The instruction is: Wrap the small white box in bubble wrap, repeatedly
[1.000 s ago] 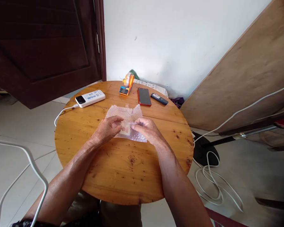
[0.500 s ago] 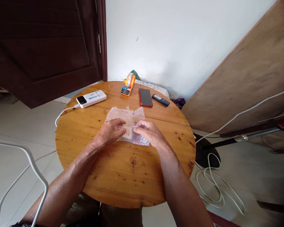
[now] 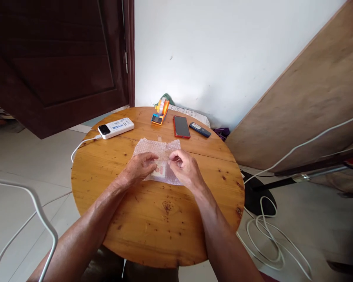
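A sheet of clear bubble wrap (image 3: 173, 178) lies on the round wooden table. On it, partly under the wrap, is a small flat pale item with red print (image 3: 161, 172); its kind is unclear. My left hand (image 3: 141, 166) holds the wrap's left side, with thumb and forefinger curved over the wrap and the item. From the right, my right hand (image 3: 186, 168) pinches at the middle of the wrap with thumb and forefinger. What exactly lies between those fingertips is too small to make out. A short strip of clear tape (image 3: 159, 138) shows just behind the wrap.
Behind the wrap stand an orange tape dispenser (image 3: 161, 111), a red-cased phone (image 3: 181, 127) and a dark blue handheld device (image 3: 200, 129). A white power bank (image 3: 116, 128) with a cable sits at left. The wooden table (image 3: 164, 231) meets a white wall.
My right hand has curled its fingers more and lifted slightly at the wrap. More of the red-printed item shows. My left hand stays in about the same place; the view has tilted slightly.
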Available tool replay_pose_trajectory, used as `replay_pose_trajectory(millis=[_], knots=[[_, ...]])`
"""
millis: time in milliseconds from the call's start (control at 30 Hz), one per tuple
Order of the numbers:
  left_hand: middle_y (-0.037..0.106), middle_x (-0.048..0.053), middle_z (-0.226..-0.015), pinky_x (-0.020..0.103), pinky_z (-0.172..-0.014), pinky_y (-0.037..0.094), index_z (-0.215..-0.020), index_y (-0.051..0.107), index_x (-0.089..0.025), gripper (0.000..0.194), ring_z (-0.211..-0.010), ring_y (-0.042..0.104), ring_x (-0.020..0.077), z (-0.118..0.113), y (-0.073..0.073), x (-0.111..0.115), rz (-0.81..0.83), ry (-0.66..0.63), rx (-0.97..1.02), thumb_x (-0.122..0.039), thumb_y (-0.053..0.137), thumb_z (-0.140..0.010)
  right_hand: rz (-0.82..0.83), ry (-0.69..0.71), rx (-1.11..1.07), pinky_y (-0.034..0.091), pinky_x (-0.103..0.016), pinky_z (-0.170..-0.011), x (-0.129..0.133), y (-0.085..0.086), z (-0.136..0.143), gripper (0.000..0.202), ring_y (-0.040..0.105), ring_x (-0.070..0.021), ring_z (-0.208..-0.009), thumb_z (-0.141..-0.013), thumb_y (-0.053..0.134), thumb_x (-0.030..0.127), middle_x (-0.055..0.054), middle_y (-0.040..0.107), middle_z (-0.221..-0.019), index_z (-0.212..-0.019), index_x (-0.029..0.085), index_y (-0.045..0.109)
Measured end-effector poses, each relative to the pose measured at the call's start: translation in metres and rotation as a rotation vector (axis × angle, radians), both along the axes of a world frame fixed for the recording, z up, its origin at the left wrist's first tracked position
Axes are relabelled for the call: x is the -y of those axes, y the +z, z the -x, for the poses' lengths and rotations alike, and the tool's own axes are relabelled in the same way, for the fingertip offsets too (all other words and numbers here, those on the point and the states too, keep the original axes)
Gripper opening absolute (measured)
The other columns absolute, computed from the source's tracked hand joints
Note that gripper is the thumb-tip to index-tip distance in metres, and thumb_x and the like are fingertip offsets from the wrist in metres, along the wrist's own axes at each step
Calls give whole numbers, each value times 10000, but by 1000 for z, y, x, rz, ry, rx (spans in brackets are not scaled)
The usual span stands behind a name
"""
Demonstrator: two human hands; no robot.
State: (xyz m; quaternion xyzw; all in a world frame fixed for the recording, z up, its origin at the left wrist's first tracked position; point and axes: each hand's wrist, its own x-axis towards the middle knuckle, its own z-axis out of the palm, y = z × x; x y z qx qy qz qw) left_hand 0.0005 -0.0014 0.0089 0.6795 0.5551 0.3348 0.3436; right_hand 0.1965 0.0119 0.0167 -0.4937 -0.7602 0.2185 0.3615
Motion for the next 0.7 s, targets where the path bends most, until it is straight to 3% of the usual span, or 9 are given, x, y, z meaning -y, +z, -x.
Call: replay_pose_trajectory(millis=[100,200,400,600,700], knots=[[756,55,-1023,280,-849,532,-1069,707,-164,313,-955,687,195,0,0,0,1,-25,9,-275,594,-799,-251,54,80,432,-336,-816,11,9,10,145,589,-206,-877,-780,500,113,-45,657,-880,-794,224,591],[753,52,-1037,291,-877,520,-1070,701,-176,309,-983,680,199,1,1,-1,-12,-56,18,-310,591,-815,-376,115,219,383,-376,-871,20,13,17,132,574,-223,-922,-822,544,129,-43,685,-924,-816,224,635],[749,68,-1039,312,-882,517,-1068,697,-180,325,-985,677,206,3,1,-2,8,-42,35,-359,575,-826,-282,284,368,366,-370,-884,22,10,20,17,585,-219,-928,-838,659,197,-41,707,-938,-830,207,670],[728,96,-1081,347,-860,512,-1074,691,-173,384,-982,668,229,30,14,11,-117,275,-80,-435,531,-842,-258,293,491,346,-379,-894,25,13,21,129,557,-227,-975,-893,650,226,-54,680,-979,-1007,229,710],[715,119,-1084,365,-787,512,-1126,669,-148,469,-829,675,229,47,20,27,-8,366,-297,-473,566,-804,-260,291,519,343,-384,-898,28,16,22,192,545,-229,-992,-914,628,237,-52,671,-999,-1093,240,698]])
